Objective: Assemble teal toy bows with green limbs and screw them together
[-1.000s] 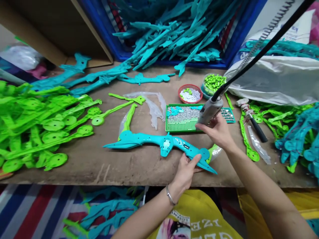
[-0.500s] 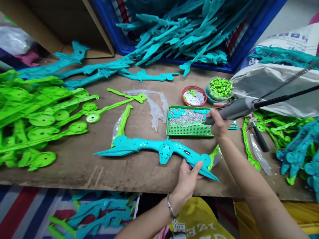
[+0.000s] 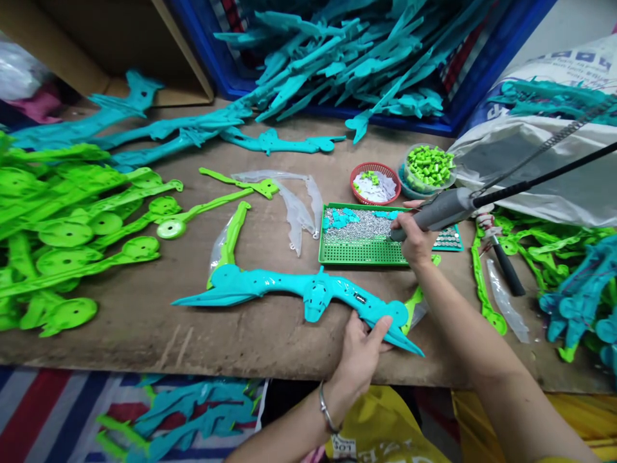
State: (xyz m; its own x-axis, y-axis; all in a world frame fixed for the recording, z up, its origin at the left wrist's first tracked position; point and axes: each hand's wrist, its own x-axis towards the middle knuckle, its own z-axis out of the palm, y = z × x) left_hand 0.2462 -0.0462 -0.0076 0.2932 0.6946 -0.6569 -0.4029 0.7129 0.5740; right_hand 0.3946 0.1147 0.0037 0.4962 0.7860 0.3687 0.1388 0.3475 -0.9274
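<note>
A teal plastic bow-shaped toy part [image 3: 270, 281] lies across the front of the table, with green limbs [image 3: 231, 241] sticking out at both ends. My left hand [image 3: 364, 344] grips its right end, thumb on top and fingers partly hidden beneath. In my right hand [image 3: 417, 238] is a grey electric screwdriver [image 3: 448, 209], hung from a spring and a black cord. Its front end is over a green perforated tray [image 3: 361, 253] holding many small screws [image 3: 364, 228] and small teal pieces. The bit itself is too small to make out.
Green plastic limbs [image 3: 72, 231] are heaped at the left. A blue crate [image 3: 446, 119] of teal parts stands behind. Near the tray are a red basket [image 3: 357, 193] and a tub of green pieces [image 3: 429, 166]. A black-handled tool [image 3: 508, 267] lies at the right.
My right hand has moved slightly left with the screwdriver, still over the tray. My left hand keeps its hold on the toy part. The whole view has shifted a little.
</note>
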